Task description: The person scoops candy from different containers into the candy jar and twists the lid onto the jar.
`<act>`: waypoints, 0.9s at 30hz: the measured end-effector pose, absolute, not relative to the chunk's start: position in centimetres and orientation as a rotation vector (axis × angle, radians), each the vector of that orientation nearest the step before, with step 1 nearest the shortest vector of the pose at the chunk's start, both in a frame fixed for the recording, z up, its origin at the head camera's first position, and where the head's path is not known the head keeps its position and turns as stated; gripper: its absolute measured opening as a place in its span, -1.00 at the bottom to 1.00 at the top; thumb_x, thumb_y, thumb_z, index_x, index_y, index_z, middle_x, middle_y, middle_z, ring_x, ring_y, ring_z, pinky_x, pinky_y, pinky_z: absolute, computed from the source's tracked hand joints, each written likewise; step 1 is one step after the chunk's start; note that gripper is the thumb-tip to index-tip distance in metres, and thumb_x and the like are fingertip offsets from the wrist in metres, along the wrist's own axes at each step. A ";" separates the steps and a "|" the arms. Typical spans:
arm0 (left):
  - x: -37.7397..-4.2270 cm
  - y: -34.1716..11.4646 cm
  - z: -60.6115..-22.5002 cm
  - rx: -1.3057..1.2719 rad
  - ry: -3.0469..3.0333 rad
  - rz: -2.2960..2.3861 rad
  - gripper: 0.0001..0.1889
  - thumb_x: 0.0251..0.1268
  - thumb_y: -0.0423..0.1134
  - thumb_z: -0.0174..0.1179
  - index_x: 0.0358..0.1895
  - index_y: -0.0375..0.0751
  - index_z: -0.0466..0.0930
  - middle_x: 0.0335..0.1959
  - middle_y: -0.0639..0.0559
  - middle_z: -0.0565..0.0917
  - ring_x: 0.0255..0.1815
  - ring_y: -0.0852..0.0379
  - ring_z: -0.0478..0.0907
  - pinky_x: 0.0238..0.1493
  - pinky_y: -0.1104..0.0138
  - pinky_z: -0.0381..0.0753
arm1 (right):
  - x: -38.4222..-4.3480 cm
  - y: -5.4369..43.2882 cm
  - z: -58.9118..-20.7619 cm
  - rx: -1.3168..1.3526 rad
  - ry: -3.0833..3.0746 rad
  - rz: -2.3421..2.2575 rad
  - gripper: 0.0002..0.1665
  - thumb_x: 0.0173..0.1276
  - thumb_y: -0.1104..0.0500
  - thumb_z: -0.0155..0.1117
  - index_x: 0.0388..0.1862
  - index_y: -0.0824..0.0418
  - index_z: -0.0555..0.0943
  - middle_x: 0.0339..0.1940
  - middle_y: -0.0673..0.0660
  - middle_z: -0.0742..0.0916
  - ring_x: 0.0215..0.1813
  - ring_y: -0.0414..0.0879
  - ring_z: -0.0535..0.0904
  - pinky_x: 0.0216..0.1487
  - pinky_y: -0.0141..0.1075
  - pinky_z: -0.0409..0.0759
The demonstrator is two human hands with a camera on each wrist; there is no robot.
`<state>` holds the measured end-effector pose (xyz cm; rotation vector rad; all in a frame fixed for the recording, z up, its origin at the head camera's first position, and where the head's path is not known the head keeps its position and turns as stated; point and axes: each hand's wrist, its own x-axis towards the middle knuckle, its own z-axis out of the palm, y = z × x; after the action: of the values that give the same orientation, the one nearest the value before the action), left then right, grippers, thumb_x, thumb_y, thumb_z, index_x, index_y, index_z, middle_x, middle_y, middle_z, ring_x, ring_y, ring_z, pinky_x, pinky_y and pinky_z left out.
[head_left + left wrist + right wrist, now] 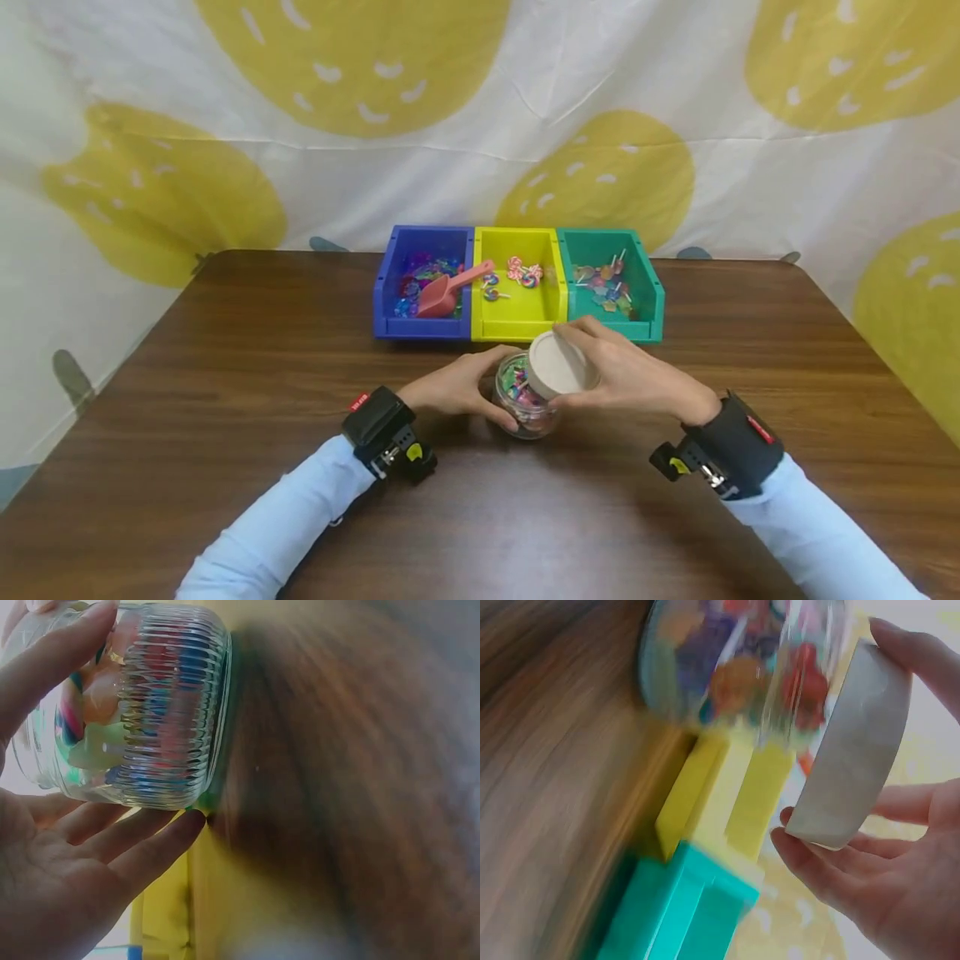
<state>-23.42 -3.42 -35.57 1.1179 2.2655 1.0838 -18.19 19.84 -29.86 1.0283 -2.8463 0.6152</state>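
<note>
A clear ribbed glass jar [527, 419] full of colorful candy-like pieces stands on the table, its mouth partly covered from above. My left hand [463, 385] grips the jar from the left, thumb on the near side and fingers on the far side. In the left wrist view the jar [176, 705] shows its ribbed wall between thumb and fingers. By the rim its side edge, my right hand [628, 372] holds a round white lid [557, 365]. The lid is tilted over the right part of the jar's mouth. In the right wrist view a narrow gap separates lid [855, 750] and jar.
Behind the jar three joined bins stand in a row. The blue bin [422, 328] holds shiny pieces and a pink scoop [442, 293]. Several small lollipops lie in the yellow bin [517, 332], and assorted pieces in the green bin [649, 308]. A patterned cloth [420, 192] hangs behind the table.
</note>
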 end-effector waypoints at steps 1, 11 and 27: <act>-23.5 -3.4 -35.6 1.121 2.264 1.081 -0.14 -0.13 -0.13 0.39 0.28 -0.21 0.12 0.20 -0.07 0.36 0.19 0.08 0.28 0.25 0.19 0.21 | -18.2 19.3 -29.8 1.042 -2.865 0.615 0.00 -0.08 -0.09 0.42 0.23 0.42 0.26 0.04 0.26 0.43 -0.09 0.01 0.42 -0.23 -0.28 0.53; -23.6 -3.2 -35.8 1.168 2.202 1.142 -0.16 -0.15 -0.21 0.40 0.27 -0.22 0.15 0.18 -0.07 0.38 0.16 0.08 0.30 0.21 0.22 0.28 | -18.6 16.5 -29.3 1.117 -2.973 0.492 -0.04 -0.15 -0.03 0.46 0.19 0.38 0.32 0.01 0.27 0.45 -0.14 0.01 0.44 -0.24 -0.31 0.55; -23.6 -3.4 -35.6 1.121 2.247 1.095 -0.18 -0.13 -0.19 0.39 0.27 -0.20 0.17 0.18 -0.06 0.39 0.15 0.09 0.31 0.20 0.21 0.29 | -17.6 15.1 -30.9 0.761 -2.892 0.350 -0.05 -0.28 -0.30 0.43 -0.09 0.36 0.41 -0.32 0.19 0.46 -0.41 -0.03 0.44 -0.45 -0.30 0.52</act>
<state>-23.60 -3.36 -35.64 1.1208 2.2470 1.0949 -17.55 15.06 -30.91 0.7614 -2.8915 0.3500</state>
